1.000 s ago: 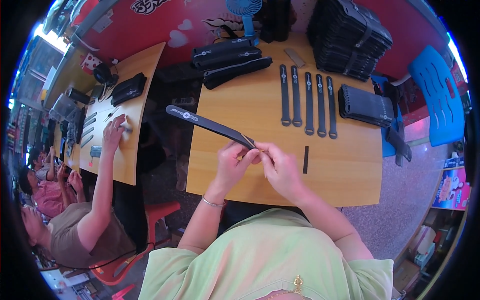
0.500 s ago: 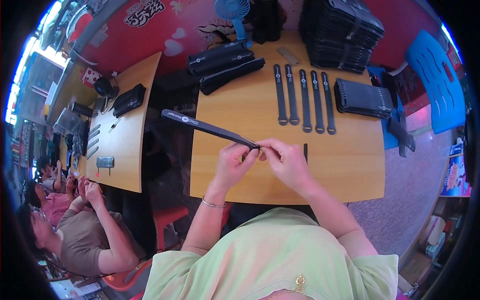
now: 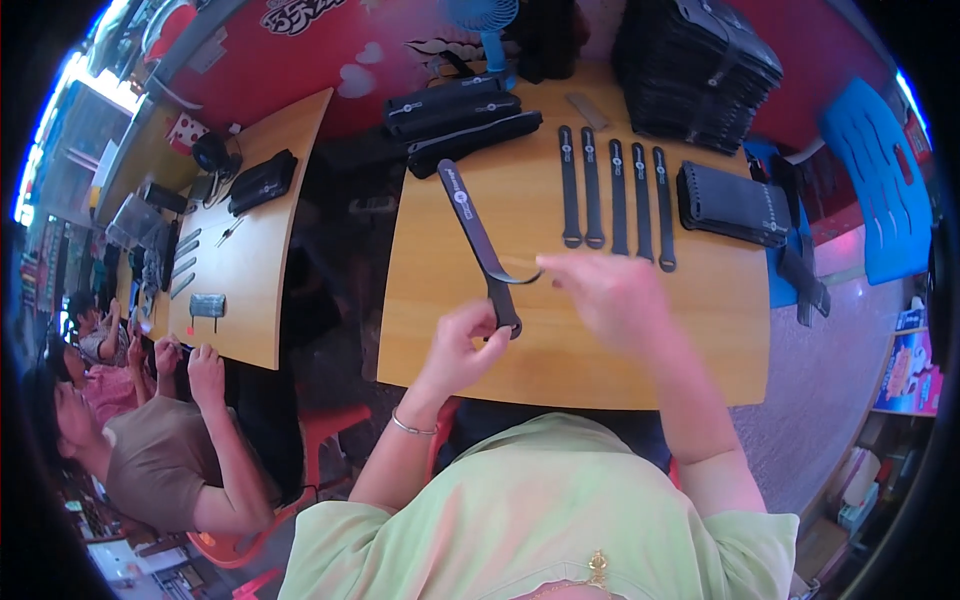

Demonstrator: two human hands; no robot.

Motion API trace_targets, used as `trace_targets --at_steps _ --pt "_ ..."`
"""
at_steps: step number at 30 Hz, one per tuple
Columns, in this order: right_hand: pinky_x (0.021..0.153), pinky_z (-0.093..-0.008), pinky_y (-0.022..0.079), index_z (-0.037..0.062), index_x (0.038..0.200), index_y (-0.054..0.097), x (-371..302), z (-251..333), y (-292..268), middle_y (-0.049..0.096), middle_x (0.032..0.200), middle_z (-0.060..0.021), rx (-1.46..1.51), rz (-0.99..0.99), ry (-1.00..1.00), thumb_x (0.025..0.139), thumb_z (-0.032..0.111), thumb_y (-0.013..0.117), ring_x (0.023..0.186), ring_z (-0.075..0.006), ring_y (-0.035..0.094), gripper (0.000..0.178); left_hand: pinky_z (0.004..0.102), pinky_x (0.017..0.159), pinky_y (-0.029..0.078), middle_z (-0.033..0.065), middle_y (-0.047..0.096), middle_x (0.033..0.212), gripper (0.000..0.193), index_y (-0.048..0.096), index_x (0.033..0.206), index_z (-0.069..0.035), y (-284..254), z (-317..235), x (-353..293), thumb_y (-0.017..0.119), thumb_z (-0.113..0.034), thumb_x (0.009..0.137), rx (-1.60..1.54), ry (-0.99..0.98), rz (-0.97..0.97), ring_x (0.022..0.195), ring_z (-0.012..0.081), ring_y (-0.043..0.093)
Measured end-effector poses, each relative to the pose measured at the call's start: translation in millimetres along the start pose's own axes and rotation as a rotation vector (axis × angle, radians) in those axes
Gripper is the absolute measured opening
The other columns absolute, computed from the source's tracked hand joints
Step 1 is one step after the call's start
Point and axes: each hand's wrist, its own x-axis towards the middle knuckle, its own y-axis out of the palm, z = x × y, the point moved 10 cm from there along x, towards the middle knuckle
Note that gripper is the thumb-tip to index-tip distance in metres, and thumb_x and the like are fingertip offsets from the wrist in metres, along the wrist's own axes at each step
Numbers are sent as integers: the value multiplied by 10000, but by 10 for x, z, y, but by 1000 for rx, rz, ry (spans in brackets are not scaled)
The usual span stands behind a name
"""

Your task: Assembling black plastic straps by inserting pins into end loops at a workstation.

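Observation:
My left hand [image 3: 462, 342] pinches the near end of a long black strap [image 3: 470, 225]. The strap runs away from me over the wooden table [image 3: 640, 340], toward the back left. A thin black band [image 3: 518, 279] curves from the strap's near end to the fingertips of my right hand [image 3: 612, 290]. That hand is blurred, raised above the table and pinched on the band. Several similar black straps [image 3: 618, 195] lie side by side beyond my right hand.
A tall stack of black pieces [image 3: 700, 65] stands at the back right, with a flat black bundle [image 3: 732, 202] near the right edge. Black pouches [image 3: 455, 108] and a blue fan [image 3: 482, 18] are at the back. A blue chair [image 3: 872, 180] stands right. People sit at another table [image 3: 250, 260] on the left.
The strap has swung from pointing left to pointing away from me. My right hand has moved off to the right and up, drawing the thin band out. The view has shifted.

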Motion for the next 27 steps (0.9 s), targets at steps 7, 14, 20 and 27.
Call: trace_targets --at_steps 7,14,20,27 --pt "548 -336 490 76 1077 630 -250 221 266 644 750 -83 22 144 24 787 104 629 630 -238 628 291 258 721 534 79 556 948 324 407 1212 -15 -83 135 182 398 26 892 -793 -211 -180 843 144 596" --pt "536 -292 460 84 1127 630 -180 90 143 604 722 -54 239 96 175 728 213 749 598 -165 576 436 203 428 288 22 485 740 271 446 1186 -41 30 301 102 360 -76 931 -1104 -397 -285 463 58 345" --pt "596 -252 471 69 990 678 -213 77 270 624 869 -60 385 -86 26 738 31 727 715 -138 589 259 175 419 243 -27 413 697 253 447 1188 -64 419 -1 69 380 -94 946 -1131 -499 52 483 41 339" --pt "526 -199 369 26 871 648 -182 -650 270 611 719 24 793 -182 531 821 46 670 617 -31 495 58 192 460 223 -55 309 671 203 457 1155 -53 465 -214 -67 402 -141 980 -973 -431 444 521 37 263"
